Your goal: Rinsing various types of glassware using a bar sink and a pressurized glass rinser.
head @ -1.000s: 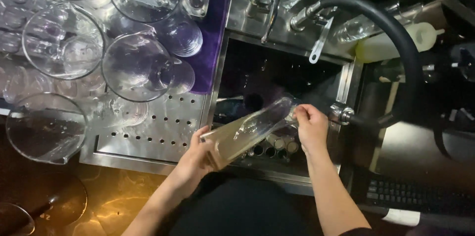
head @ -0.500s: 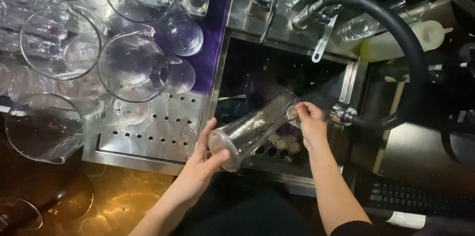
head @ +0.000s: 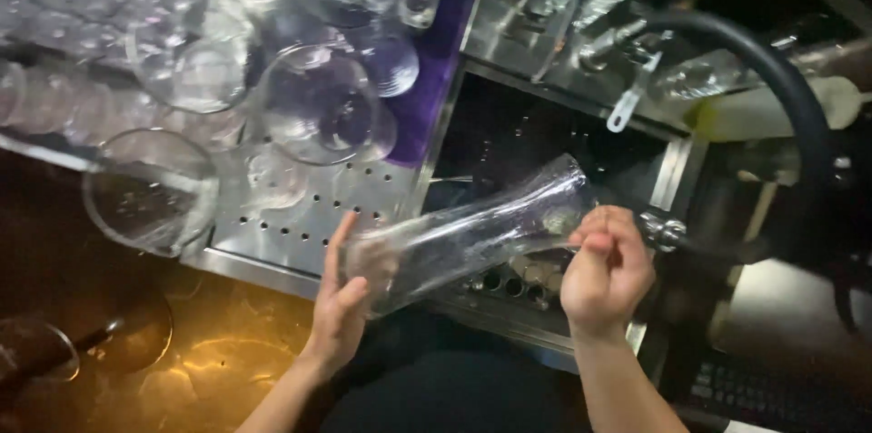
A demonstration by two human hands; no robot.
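A tall clear glass (head: pixel 472 233) lies on its side over the edge of a dark sink (head: pixel 527 138). My left hand (head: pixel 343 306) has its fingers spread against the glass's wide mouth end. My right hand (head: pixel 604 269) is curled at the glass's narrow base end and appears to grip it. The glass slopes up from left to right between the two hands.
Several upturned wine glasses (head: pixel 318 101) crowd a perforated steel drainer (head: pixel 300 224) at the left. A black hose (head: pixel 772 69) arcs over the sink, with a metal tap lever (head: pixel 631 101) behind it. An orange-lit counter (head: pixel 209 369) lies below left.
The glass has shifted and turned between my hands. My left hand has opened out flat against its mouth end. The view has moved closer.
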